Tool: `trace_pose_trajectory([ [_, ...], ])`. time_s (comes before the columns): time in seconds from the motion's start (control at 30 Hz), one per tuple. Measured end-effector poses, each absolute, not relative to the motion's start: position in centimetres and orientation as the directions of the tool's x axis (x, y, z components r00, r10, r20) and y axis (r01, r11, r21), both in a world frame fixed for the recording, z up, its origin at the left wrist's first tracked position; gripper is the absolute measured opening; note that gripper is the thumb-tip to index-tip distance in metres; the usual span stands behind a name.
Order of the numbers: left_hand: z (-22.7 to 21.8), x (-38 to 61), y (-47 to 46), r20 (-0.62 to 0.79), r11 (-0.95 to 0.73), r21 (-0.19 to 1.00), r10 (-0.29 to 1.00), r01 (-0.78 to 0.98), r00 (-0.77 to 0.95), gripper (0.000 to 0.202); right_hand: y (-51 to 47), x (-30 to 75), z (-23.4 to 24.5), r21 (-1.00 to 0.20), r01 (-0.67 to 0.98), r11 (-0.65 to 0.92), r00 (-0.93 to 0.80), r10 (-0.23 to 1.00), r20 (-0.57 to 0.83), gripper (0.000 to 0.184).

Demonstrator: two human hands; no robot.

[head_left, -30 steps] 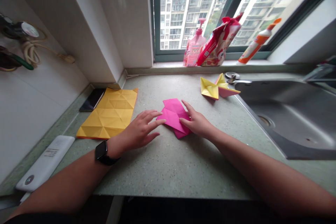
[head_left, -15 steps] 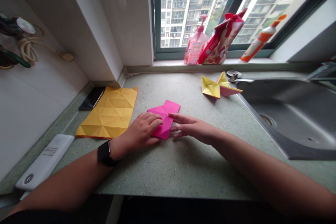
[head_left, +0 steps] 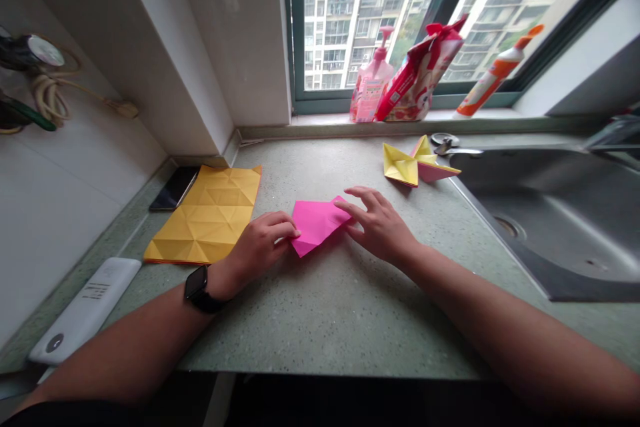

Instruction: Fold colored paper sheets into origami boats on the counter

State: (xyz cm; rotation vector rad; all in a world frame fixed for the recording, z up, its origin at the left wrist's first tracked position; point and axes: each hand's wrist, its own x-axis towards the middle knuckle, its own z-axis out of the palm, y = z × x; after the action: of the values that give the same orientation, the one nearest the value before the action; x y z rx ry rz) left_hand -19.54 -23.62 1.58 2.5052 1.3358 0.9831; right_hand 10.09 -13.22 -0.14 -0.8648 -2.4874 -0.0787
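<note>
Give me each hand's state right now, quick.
Left hand: fingers curled, pinching the left edge of the pink paper.
Right hand: open, fingertips resting on the paper's right corner.

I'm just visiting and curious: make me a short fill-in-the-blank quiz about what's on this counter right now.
1. Both hands touch a folded sheet of paper whose colour is ____.
2. The smartwatch sits on the person's ____ wrist.
3. The creased yellow sheet partly covers a dark ____ at its far left corner.
4. The folded yellow paper model lies on the counter just left of the steel ____.

Missing words: pink; left; phone; sink
</note>
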Motion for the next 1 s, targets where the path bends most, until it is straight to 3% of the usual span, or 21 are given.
trace_pose_trajectory([
  [0.1, 1.44, -19.68, -23.41, 0.507, -0.637, 0.393, 0.752, 0.663, 0.421, 0.014, -12.55, 10.31, -0.75, -0.078, 0.558, 0.826, -0.716, 0.527, 0.457, 0.046],
  [0.23, 1.29, -20.02, -22.97, 0.471, -0.569, 0.311, 0.788, 0.761, 0.396, 0.012, -12.16, 10.42, -1.0, -0.131, 0.523, 0.842, -0.754, 0.529, 0.39, 0.031],
  [0.43, 1.35, -19.92, -22.96, 0.34, -0.458, 0.262, 0.868, 0.85, 0.362, 0.035, -12.57, 10.19, -0.39, -0.109, 0.512, 0.852, -0.786, 0.515, 0.343, 0.026],
  [0.63, 1.53, -19.22, -23.49, 0.284, -0.49, 0.32, 0.866, 0.811, 0.412, 0.012, -12.64, 9.98, -0.64, -0.069, 0.42, 0.905, -0.853, 0.42, 0.311, 0.028],
  [0.8, 1.65, -19.38, -23.32, 0.243, -0.46, 0.322, 0.885, 0.828, 0.397, 0.012, -12.65, 9.93, -0.72, -0.034, 0.334, 0.942, -0.888, 0.326, 0.325, 0.027],
  [1.0, 2.02, -19.41, -23.29, 0.24, -0.376, 0.315, 0.92, 0.872, 0.31, 0.017, -12.81, 10.15, -0.38, -0.019, 0.365, 0.931, -0.873, 0.35, 0.339, 0.034],
])
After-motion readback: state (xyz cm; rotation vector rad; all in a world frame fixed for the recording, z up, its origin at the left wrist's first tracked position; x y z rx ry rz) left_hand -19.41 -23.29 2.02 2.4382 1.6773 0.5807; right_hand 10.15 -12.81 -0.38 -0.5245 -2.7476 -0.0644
